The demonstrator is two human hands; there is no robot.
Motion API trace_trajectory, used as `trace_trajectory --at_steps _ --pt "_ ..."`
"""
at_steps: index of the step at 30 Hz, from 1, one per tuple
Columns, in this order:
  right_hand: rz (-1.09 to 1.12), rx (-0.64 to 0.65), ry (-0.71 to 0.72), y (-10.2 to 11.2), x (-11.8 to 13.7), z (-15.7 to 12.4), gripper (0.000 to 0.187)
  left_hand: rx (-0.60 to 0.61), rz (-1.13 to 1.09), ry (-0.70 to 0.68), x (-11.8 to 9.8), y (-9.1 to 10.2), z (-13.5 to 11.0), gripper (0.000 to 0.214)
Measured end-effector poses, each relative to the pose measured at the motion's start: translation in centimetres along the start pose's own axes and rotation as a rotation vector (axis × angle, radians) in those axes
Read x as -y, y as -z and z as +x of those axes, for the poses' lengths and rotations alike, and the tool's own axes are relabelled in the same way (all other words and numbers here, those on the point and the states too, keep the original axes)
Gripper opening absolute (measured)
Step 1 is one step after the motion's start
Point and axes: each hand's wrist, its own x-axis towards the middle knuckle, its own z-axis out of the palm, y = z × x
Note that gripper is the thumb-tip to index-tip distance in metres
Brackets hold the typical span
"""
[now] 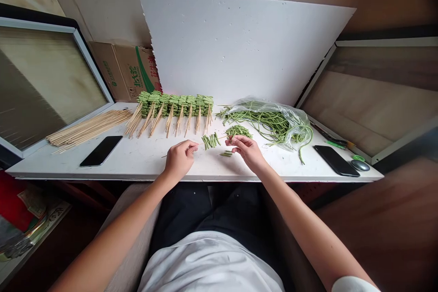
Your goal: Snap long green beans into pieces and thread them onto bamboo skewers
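Note:
My left hand (179,159) grips a thin bamboo skewer (195,144) between thumb and fingers, just above the white table (137,166). My right hand (248,151) pinches a short green bean piece (229,139) in its fingertips, close to the skewer's tip. Between the hands lies a small group of cut bean pieces (210,141). A heap of cut pieces (238,132) sits just beyond my right fingers, and a few more pieces (226,153) lie just below them. Behind, a long row of skewers threaded with bean pieces (174,105) stands side by side.
Loose bamboo skewers (89,130) lie at the table's left end near a black phone (101,150). A clear plastic bag of long green beans (270,123) sits to the right. Another phone (337,160) and small tools lie beyond it. A white foam board (239,45) stands behind.

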Motion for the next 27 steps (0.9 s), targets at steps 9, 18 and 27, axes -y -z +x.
trace_trajectory --at_steps 9,18,27 --pt "-0.145 -0.043 0.103 -0.20 -0.59 0.02 0.040 0.001 0.042 -0.011 -0.28 -0.20 -0.23 0.021" --pt "-0.183 -0.066 0.122 -0.53 -0.57 -0.14 0.041 -0.003 0.058 -0.014 -0.15 -0.26 -0.40 0.024" --pt "-0.327 -0.108 0.159 -0.45 -0.51 -0.27 0.036 -0.002 0.112 -0.018 0.08 -0.39 -0.57 0.030"
